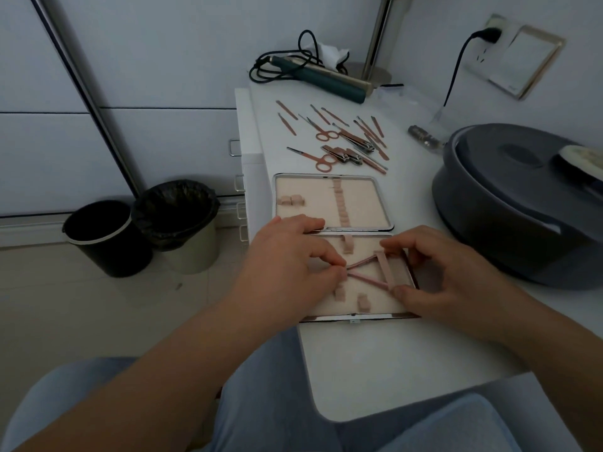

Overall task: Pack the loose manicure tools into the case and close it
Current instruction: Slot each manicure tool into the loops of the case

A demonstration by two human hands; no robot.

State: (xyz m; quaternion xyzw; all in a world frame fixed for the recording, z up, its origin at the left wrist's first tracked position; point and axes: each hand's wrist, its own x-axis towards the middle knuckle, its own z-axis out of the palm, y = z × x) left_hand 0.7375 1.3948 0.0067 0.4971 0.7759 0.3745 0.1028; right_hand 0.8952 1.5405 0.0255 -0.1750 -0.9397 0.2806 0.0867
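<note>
Head view: case [332, 203] lies open flat on white table [375, 360], metal-framed, beige lining, far half with a row of elastic loops, near half under both hands. Left hand [293, 259] rests over left part of near half, thumb and forefinger pinching the joined end of a pink V-shaped tool [365, 272], looks like tweezers. Its two arms spread to the right and pass under a beige strap [386, 269] on the lining. Right hand [447, 275] pinches that strap, forefinger at its far end, thumb at its near end, other fingers curled; strap looks lifted slightly, hard to tell. Loose tools [342, 138] lie in a scatter on the table beyond the case: two pink-handled scissors, nail clippers, several thin pink-handled sticks, all outside the case. Grey round lidded container [509, 203] sits at right of case, near but apart. Green-gold corded device [326, 76] and lamp base [372, 71] at table's far end. Two bins [143, 233] on floor at left. Light blue trousers at bottom.
</note>
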